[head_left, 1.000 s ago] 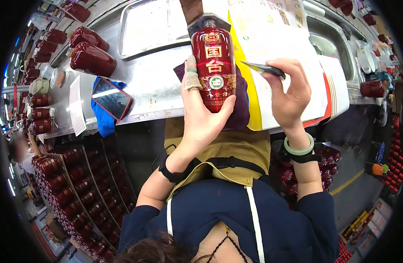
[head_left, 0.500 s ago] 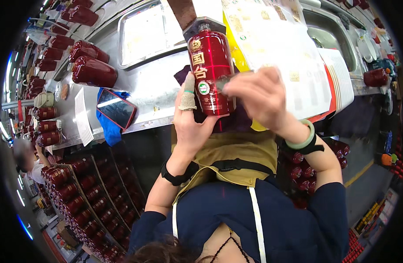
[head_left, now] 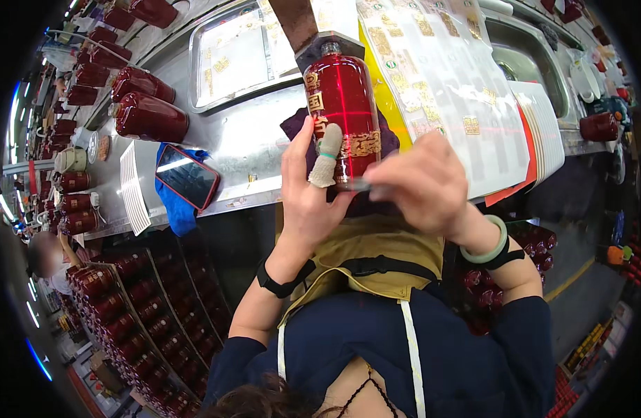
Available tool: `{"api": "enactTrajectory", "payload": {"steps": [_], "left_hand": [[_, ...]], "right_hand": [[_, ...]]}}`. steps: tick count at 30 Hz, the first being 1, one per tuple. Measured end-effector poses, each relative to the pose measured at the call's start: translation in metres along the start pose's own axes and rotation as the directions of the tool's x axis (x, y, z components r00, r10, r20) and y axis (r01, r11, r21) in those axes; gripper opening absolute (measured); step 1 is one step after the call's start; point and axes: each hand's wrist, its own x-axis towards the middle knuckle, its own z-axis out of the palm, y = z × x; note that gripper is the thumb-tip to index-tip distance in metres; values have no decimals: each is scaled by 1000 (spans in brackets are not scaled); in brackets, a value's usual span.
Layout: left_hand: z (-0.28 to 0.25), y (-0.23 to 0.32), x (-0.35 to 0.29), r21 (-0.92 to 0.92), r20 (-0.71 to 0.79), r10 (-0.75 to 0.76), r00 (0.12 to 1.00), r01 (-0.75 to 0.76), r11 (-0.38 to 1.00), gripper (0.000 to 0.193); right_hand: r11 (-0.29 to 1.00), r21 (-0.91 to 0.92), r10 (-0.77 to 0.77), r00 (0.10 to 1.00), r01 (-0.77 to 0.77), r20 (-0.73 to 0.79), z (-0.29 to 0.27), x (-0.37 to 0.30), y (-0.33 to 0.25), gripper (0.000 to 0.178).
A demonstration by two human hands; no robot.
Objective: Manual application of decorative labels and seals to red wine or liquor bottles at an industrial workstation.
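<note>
A glossy dark-red bottle point(head_left: 345, 90) with gold decoration lies in front of me, its neck pointing away. Red light lines cross its surface. My left hand point(head_left: 310, 188) grips the bottle's left side near the base, with a pale cloth sleeve point(head_left: 324, 167) on one finger. By the base at the lower right is my right hand point(head_left: 425, 184), closed on a small, flat greyish piece point(head_left: 352, 185), blurred by motion. Under the bottle spreads a dark purple cloth point(head_left: 292, 125). An angled dark plate point(head_left: 303, 50) stands at the neck.
Sheets of gold labels point(head_left: 411, 76) cover the counter at right. Behind on the left lies a metal tray point(head_left: 202, 90). A phone point(head_left: 188, 177) rests on a blue cloth point(head_left: 177, 216). Red bottles point(head_left: 150, 115) stand at left, with racked bottles point(head_left: 125, 327) below and a co-worker point(head_left: 52, 261) beyond.
The bottle has rolled leftward, bringing a gold panel round to the top. My left fingers have moved over its front. My right hand has come down from mid-body to the base.
</note>
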Motion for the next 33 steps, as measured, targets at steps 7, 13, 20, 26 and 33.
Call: {"api": "enactTrajectory", "payload": {"steps": [7, 13, 20, 26, 33], "left_hand": [[-9, 18, 9, 180, 118, -18, 993, -4, 984, 86], [4, 34, 16, 426, 128, -4, 992, -52, 903, 58], [10, 20, -1, 121, -3, -92, 996, 91, 988, 81], [9, -9, -14, -273, 7, -365, 931, 353, 895, 102], [10, -4, -11, -218, -87, -266, 960, 242, 945, 91]], "right_hand": [[912, 199, 408, 842, -359, -354, -6, 16, 21, 18], [932, 147, 362, 865, -331, -348, -5, 23, 22, 17], [959, -115, 227, 943, -261, -244, -4, 26, 21, 25], [906, -118, -377, 902, 406, 211, 6, 17, 1, 31], [934, -294, -166, 974, 206, 155, 2, 22, -2, 28]]}}
